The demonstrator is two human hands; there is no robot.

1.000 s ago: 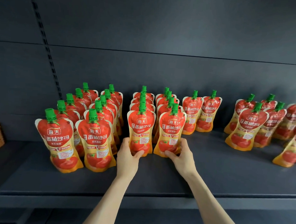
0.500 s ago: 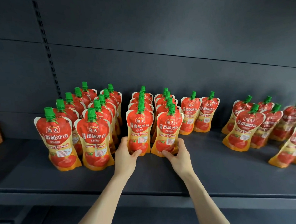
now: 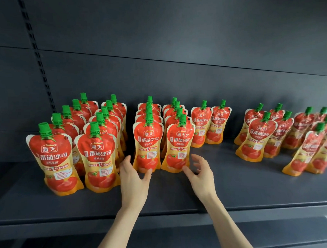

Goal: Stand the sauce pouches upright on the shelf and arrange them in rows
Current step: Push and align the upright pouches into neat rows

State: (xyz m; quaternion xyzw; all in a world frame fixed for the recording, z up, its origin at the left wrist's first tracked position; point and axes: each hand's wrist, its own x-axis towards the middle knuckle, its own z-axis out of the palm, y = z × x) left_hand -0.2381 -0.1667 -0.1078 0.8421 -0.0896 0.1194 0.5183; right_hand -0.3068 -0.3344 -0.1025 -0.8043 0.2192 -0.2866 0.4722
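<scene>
Red and yellow sauce pouches with green caps stand upright on the dark shelf [image 3: 231, 185]. Several rows run front to back at the left and centre. My left hand [image 3: 134, 180] is open, its thumb just below the front pouch of the third row [image 3: 147, 142]. My right hand [image 3: 200, 176] is open with spread fingers, beside the base of the front pouch of the fourth row [image 3: 178, 144], barely apart from it. Two pouches [image 3: 210, 123] stand side by side further back. A loose, leaning group of pouches [image 3: 281, 135] sits at the right.
The shelf's front edge [image 3: 174, 215] runs below my wrists. A dark back panel [image 3: 179, 78] rises behind the pouches, with a slotted upright [image 3: 37, 56] at the left. Bare shelf surface lies between the centre rows and the right group.
Both hands have let go of the two front pouches they held by the base and drawn back slightly, fingers spread. The two pouches stay standing.
</scene>
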